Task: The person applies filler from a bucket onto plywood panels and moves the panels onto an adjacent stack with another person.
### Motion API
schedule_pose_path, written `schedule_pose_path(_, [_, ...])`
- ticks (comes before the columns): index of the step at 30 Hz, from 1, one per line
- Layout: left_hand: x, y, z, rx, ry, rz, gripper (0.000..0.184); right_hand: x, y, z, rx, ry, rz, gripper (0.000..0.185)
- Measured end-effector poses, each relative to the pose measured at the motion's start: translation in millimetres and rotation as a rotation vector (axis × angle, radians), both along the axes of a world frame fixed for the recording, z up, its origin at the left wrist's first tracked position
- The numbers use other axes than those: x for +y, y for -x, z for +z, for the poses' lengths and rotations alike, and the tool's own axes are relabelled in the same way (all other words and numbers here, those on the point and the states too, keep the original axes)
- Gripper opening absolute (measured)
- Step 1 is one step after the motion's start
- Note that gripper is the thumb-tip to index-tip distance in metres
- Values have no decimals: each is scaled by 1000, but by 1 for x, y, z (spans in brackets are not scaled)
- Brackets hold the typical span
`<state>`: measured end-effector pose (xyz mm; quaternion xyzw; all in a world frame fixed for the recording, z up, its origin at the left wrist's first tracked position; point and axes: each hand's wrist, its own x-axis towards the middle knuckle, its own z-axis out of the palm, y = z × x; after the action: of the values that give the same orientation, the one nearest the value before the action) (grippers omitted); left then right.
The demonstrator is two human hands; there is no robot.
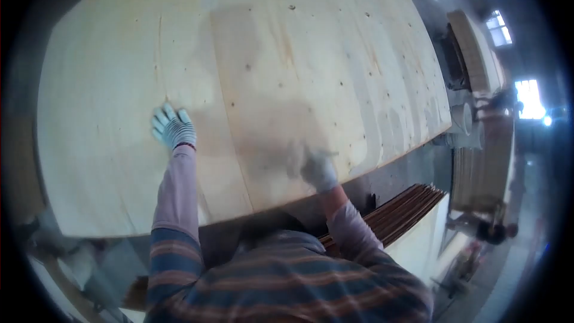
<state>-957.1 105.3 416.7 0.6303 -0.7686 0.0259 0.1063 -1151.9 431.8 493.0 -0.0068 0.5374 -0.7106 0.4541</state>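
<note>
A large pale plywood sheet (287, 42) with knots, brown streaks and a long seam fills the view before me. My left hand (173, 127), in a white glove with grey stripes, lies flat on it left of the seam, fingers spread. Right of the seam, close to the near edge, is my right hand (318, 170) in a pale glove. Motion smears its fingers, so whether they grip anything is unclear. A faint thin streak shows beside it. Greyish damp-looking patches and shadow mark the wood around that hand.
Thin brown sheets (406, 206) are stacked below the near edge on the right. A grey cylinder (462, 119) stands by the right corner. Farther right are more board stacks (478, 54), and people who show only blurrily. Bright windows (529, 98) lie beyond.
</note>
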Motion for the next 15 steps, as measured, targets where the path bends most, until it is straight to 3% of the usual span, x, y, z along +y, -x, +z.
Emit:
schedule_pose_path(1, [-7, 7, 15, -27, -53, 7, 50, -35, 34, -3, 312, -28, 94, 38])
schedule_pose_path(3, [-11, 22, 34, -69, -154, 28, 49, -113, 127, -49, -223, 444, -91, 41])
schedule_pose_path(6, [-16, 23, 26, -129, -69, -22, 50, -239, 261, -47, -83, 463, -66, 38])
schedule_pose_path(7, [-15, 21, 20, -140, -76, -17, 51, -274, 319, -73, 79, 342, -66, 36])
schedule_pose_path(9, [-19, 20, 10, -153, -71, -5, 55, -337, 389, -103, 980, -182, -195, 31])
schedule_pose_path(10, [-25, 23, 6, -138, -90, 2, 56, -363, 406, -89, 1126, -381, -23, 31])
schedule_pose_path(12, [-24, 21, 5, -134, -151, 7, 58, -393, 411, -52, 1361, -806, 358, 31])
schedule_pose_path(15, [-24, 21, 2, -84, -114, 9, 57, -366, 382, -68, 1153, -618, 564, 32])
